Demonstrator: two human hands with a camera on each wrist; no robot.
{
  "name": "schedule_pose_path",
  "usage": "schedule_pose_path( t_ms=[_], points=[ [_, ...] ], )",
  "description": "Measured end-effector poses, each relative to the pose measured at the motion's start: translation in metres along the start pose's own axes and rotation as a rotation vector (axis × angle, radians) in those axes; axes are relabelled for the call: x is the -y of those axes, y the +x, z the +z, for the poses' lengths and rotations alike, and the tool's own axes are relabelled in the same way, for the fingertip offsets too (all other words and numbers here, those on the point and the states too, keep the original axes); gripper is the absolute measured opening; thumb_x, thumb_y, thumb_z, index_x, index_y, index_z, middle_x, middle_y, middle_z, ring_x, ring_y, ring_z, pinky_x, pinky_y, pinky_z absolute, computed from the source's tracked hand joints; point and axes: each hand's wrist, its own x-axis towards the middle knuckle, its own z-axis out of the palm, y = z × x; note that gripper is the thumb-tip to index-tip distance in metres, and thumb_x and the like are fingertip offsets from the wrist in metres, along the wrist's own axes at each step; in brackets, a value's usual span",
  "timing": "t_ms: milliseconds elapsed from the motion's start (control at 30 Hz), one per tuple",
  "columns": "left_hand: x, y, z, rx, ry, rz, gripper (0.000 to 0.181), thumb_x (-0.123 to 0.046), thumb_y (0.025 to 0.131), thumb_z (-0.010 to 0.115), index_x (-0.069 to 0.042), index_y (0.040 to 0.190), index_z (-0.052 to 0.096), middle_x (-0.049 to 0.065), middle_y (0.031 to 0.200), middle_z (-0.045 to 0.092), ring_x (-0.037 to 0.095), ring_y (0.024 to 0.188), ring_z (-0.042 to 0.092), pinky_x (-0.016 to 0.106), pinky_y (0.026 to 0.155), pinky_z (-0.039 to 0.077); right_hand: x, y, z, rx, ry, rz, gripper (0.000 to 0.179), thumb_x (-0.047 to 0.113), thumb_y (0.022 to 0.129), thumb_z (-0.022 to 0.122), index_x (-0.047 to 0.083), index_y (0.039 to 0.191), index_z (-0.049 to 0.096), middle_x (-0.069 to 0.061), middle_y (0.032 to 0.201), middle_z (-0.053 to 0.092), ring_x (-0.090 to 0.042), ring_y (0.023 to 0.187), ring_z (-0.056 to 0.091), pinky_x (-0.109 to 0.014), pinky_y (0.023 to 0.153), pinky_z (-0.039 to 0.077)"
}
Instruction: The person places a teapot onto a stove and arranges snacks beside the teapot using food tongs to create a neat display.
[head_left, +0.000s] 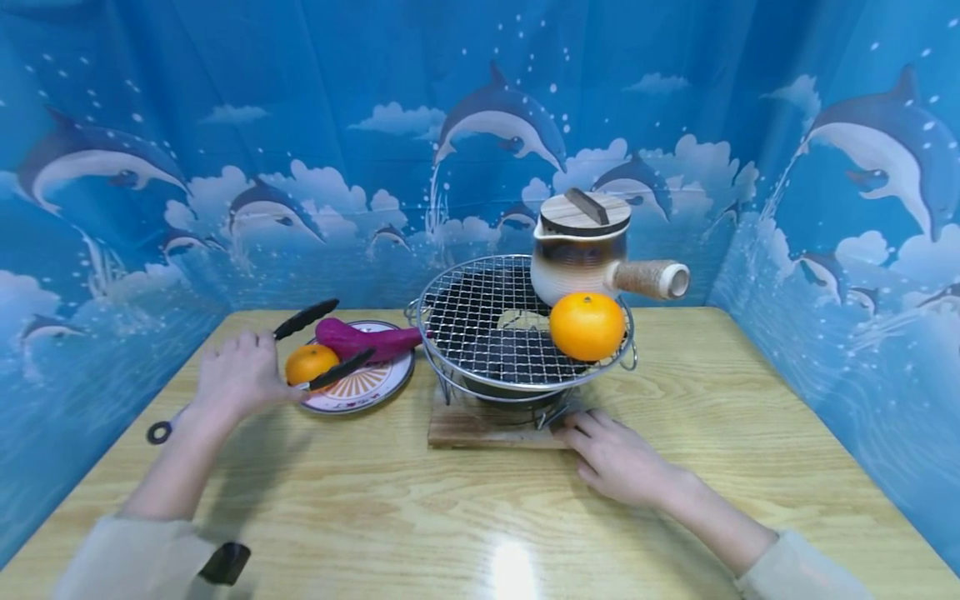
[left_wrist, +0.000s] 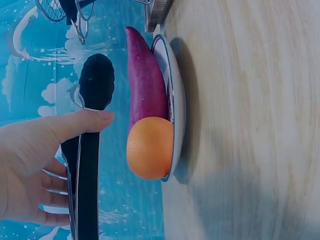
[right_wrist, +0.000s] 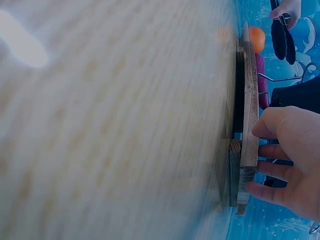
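My left hand (head_left: 238, 375) grips a pair of tongs (left_wrist: 90, 165) with black tips, its thumb along one arm. In the head view the tong tips (head_left: 341, 371) stand apart over a plate (head_left: 397, 387). On that plate lie an orange (head_left: 311, 364) and a purple sweet potato (head_left: 367, 337). My right hand (head_left: 618, 458) rests its fingertips on the right front corner of a wooden board (right_wrist: 250, 107). The board bears a round grill (head_left: 487, 333) with a wire mesh top. A second orange (head_left: 587, 326) sits on the mesh at the right front.
A ceramic pot (head_left: 577, 258) with a wooden lid stands on the mesh at the back right, its wrapped handle (head_left: 648, 277) pointing right. The light wooden table (head_left: 360, 517) ends at a blue dolphin-print curtain (head_left: 337, 100) behind and on both sides.
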Motion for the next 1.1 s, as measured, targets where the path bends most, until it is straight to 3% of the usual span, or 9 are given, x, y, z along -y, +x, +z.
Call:
schedule_pose_path(
  t_ms=[733,1100],
  points=[
    [0.015,0.002,0.014,0.040,0.002,-0.029,0.110,-0.061,0.057,0.077,0.023,0.117,0.038,0.038,0.103,0.044,0.048,0.090,0.045,0.061,0.077,0.038,0.000,0.000,0.000,-0.006,-0.011,-0.002,0.038,0.012,0.077,0.066,0.005,0.114,0.062,-0.009,0.112,0.057,-0.026,0.104,0.052,-0.041,0.090,0.044],
    [0.021,0.003,0.021,0.021,0.023,-0.022,0.108,-0.063,0.055,0.077,0.022,0.113,0.042,0.035,0.098,0.046,0.047,0.088,0.046,0.059,0.073,0.039,0.001,0.001,0.000,-0.001,-0.005,-0.001,0.040,0.011,0.076,0.067,0.004,0.115,0.061,-0.009,0.114,0.056,-0.027,0.105,0.051,-0.042,0.092,0.043]
  ],
)
